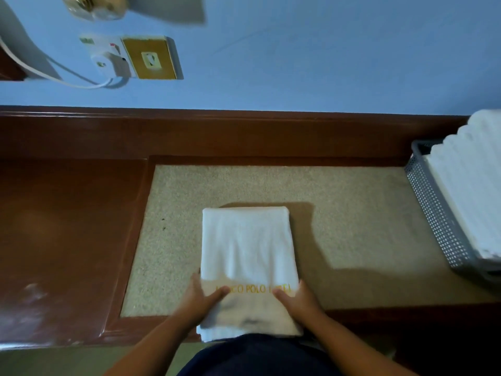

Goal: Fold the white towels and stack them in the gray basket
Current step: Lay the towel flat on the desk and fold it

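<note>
Left hand (pixel 202 297) and right hand (pixel 296 297) grip one folded towel (pixel 246 245) near one basket (pixel 433 213).

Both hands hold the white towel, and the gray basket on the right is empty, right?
Not quite. The gray basket is not empty: the head view shows folded towels stacked in it. The rest holds: the left hand and the right hand both grip the white towel.

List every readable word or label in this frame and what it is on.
"CO POLO", in yellow on the white towel; the neighbouring letters are covered by the left hand and right hand.
Stickers on the wall socket: too blurred to read.
</note>
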### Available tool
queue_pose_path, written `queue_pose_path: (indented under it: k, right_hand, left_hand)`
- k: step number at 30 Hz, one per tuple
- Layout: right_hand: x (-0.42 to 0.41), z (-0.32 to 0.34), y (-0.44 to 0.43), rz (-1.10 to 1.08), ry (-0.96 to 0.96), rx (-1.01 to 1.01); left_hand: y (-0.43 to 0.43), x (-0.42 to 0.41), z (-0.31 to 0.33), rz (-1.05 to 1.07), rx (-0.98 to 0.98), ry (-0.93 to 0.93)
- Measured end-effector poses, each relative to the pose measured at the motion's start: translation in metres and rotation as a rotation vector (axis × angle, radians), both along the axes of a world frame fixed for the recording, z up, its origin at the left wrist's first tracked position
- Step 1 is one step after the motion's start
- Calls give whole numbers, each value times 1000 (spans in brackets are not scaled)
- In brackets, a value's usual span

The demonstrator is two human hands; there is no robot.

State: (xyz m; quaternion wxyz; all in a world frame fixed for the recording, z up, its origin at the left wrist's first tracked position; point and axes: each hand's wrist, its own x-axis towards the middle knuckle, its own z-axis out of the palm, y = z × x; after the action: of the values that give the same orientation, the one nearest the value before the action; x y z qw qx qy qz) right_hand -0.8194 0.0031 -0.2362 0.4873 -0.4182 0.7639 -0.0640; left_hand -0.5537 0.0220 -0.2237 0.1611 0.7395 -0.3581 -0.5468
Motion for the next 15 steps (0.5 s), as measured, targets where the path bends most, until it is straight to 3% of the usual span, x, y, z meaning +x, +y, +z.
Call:
queue_pose_path:
  k: [6,9,15]
  right_hand:
    - [-1,37,-11,-272,-404,-40]
    - [-11,64,-29,-297,-525,-14]
    - [-57,109,-61,-184,-567,20]
  left_hand:
    - [-7,-11,42,248,58,536]
    - [-17,-18,67,272,72,650]
    - [-36,-53,110,400,117,802]
